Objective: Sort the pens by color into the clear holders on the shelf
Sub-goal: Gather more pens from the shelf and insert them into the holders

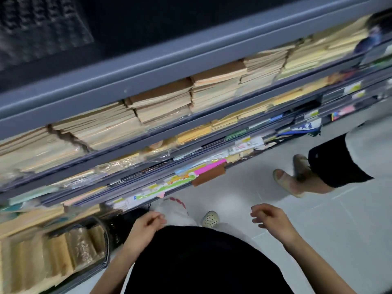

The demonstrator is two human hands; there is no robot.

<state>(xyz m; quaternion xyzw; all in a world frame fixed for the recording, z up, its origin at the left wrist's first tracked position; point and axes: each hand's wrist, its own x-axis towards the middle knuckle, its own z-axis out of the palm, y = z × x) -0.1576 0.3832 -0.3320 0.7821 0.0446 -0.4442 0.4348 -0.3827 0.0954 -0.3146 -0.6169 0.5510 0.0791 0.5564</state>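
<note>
Shelves (169,66) of paper (161,102) edge tiled floor (318,230); left hand (146,223) and right hand (271,219) loosely curled, empty.

No text, number or brand can be read anywhere. Printed marks are seen on the white and green paper strips (148,193) laid along the lower edge of the shelf (191,60), on the small white labels (353,88) at the far right, and on a white packet with blue print (305,126), but all of them are smeared by motion blur and nothing can be made out.
</note>
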